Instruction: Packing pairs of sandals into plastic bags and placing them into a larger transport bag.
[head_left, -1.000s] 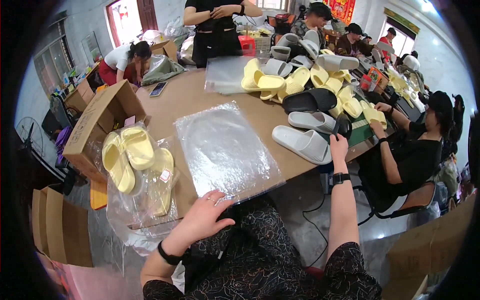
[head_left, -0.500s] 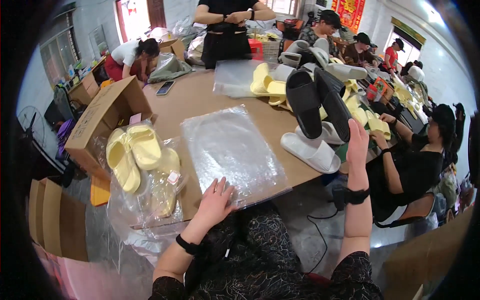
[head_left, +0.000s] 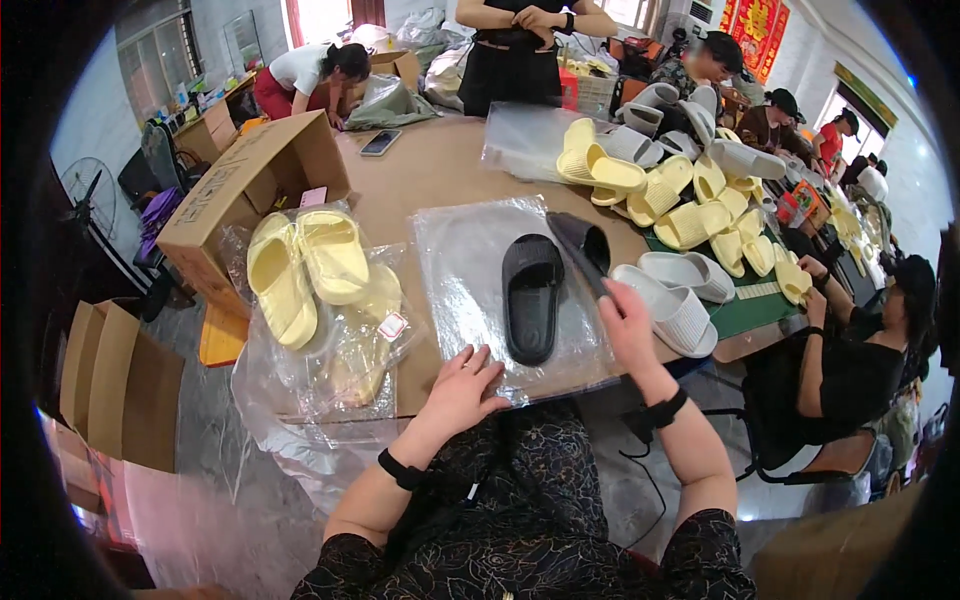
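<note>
My left hand [head_left: 460,393] lies with spread fingers on the near edge of a clear plastic bag [head_left: 455,270], which is flat on the table. One black slide slipper [head_left: 532,315] rests on this bag, sole down and toe strap away from me. Its mate, a second black slipper [head_left: 578,248], is tipped on its side at the bag's right part, and my right hand [head_left: 632,325] grips it by the near end. Just right of that hand are two white slippers [head_left: 680,312]. To my left, yellow slippers [head_left: 283,280] lie on and in clear plastic bags.
An open cardboard box [head_left: 235,190] stands at the table's left edge. A phone [head_left: 381,143] lies farther back. Yellow and grey slippers [head_left: 690,215] are heaped at the right, where a co-worker [head_left: 850,340] sits. Another person [head_left: 515,60] stands across the table.
The black slippers came from the heap side on the right to the clear bag. One now lies there, while my right hand still holds the other. My view has shifted rightward.
</note>
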